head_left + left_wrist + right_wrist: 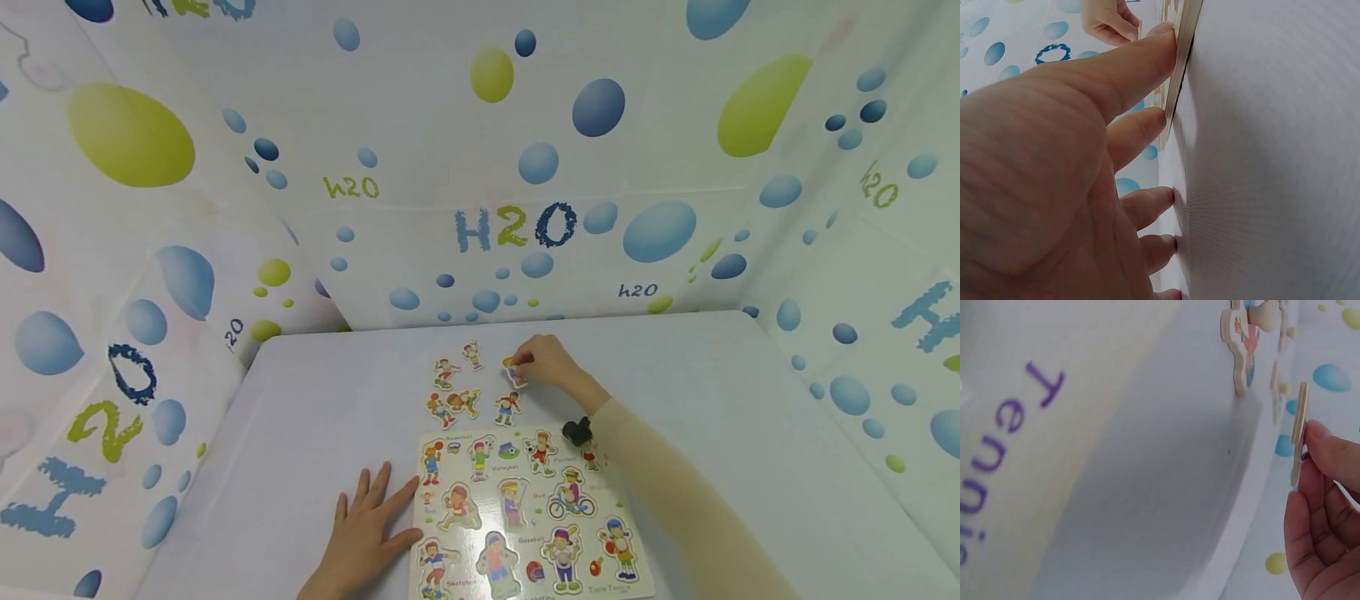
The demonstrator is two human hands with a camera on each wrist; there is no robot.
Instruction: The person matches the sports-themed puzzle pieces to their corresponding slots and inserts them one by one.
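My right hand (546, 362) pinches a wooden puzzle piece (513, 372) above the far part of the table; the right wrist view shows the thin piece (1299, 431) edge-on at the fingertips, clear of the table. Near the table's front, my left hand (367, 533) lies with fingers spread, thumb and index finger against the left edge of a wooden puzzle board (468, 587). In the left wrist view, the other left fingertips (1165, 199) rest on the white table. Sports figures fill many of the board's cut-outs; paler pictures show in the golfer's recess (513, 502) and the skating recess (497, 565).
Behind the board lie several loose pieces with knobs, among them a figure in red and blue (507, 408) and a figure lying sideways (463, 402). A black object (577, 431) shows beside my right sleeve (660, 483). Patterned cloth walls (405, 250) enclose the white table (322, 400).
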